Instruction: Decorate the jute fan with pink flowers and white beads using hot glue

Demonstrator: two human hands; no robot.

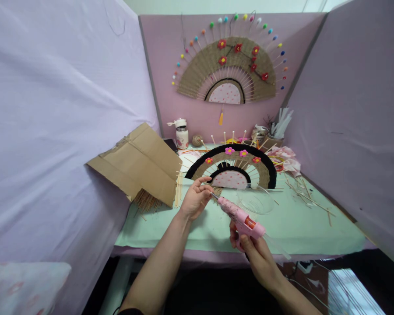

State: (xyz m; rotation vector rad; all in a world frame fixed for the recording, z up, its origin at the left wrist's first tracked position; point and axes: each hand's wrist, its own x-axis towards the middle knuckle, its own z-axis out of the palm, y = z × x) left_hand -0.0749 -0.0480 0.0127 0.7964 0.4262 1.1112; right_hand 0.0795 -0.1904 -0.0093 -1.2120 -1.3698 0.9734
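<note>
My right hand [249,245] is wrapped round the handle of a pink glue gun [234,213], whose metal nozzle points up and left. The nozzle tip meets the fingertips of my left hand [195,200]. Those fingers are bent and pinched together; whatever small thing they hold is too small to make out. Just behind the hands stands a half-round fan [200,169] with black borders, a brown band, pink and orange flowers and white-tipped sticks. Its lower centre is a white dotted half circle [230,179]. A clear coiled strand [256,205] lies right of the nozzle.
Folded cardboard [144,159] leans at the left over a bundle of thin sticks [147,201]. Loose sticks [310,197] lie at the right. A bottle [182,136] and twine ball [197,140] stand behind. A larger fan [197,72] hangs on the pink back wall.
</note>
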